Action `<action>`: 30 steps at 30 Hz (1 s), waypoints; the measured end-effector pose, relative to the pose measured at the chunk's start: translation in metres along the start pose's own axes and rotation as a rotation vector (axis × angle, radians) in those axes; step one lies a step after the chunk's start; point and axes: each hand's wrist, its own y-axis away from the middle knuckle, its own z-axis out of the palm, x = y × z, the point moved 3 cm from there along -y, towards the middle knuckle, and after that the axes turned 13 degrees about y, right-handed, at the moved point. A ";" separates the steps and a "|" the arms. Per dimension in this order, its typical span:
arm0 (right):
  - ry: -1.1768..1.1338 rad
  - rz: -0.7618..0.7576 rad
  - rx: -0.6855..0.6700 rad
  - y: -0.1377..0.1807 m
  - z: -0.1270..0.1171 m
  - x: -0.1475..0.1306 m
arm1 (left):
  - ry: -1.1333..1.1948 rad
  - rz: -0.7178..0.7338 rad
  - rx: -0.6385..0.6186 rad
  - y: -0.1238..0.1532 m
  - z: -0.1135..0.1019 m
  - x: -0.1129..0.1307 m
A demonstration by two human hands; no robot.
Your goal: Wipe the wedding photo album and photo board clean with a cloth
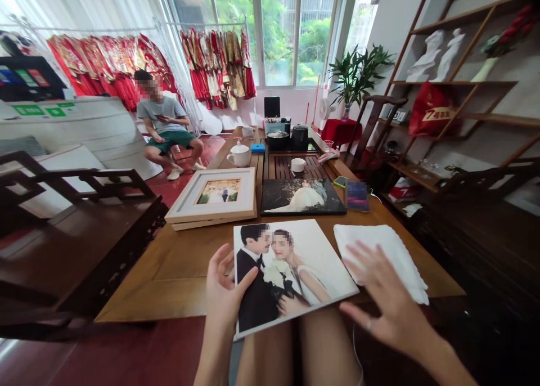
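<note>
My left hand [228, 282] grips the left edge of a photo panel [291, 273], its thumb lying over the front. The panel shows a couple in wedding clothes and is tilted above my lap at the table's near edge. By the panel's right edge is my right hand [379, 296], slightly blurred, fingers spread and wearing a ring; it does not grip the panel. Partly behind that hand lies a folded white cloth [390, 245]. Beyond the panel, a dark photo panel [304, 196] lies flat beside stacked light-wood picture frames [211, 197].
A phone [356, 196] stands at the right of the wooden table [177, 268]. Farther back are a white lidded cup [239, 154], a small cup [297, 165] and dark pots [300, 135]. A seated person [164, 119] is at back left; wooden chairs [76, 245] flank the table.
</note>
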 end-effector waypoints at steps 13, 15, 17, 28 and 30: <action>-0.084 -0.216 0.262 -0.065 0.008 -0.115 | 0.051 0.115 0.030 0.044 0.020 0.048; -0.083 -0.193 0.289 -0.069 0.005 -0.114 | 0.059 0.126 0.024 0.049 0.026 0.052; -0.145 -0.174 0.328 -0.069 0.002 -0.108 | 0.107 0.137 -0.005 0.051 0.030 0.053; -0.760 0.871 0.889 -0.067 -0.030 -0.071 | 0.060 0.111 -0.096 0.017 0.011 -0.013; -0.969 1.055 0.942 -0.071 -0.027 -0.070 | 0.145 -0.018 -0.135 0.018 0.016 -0.025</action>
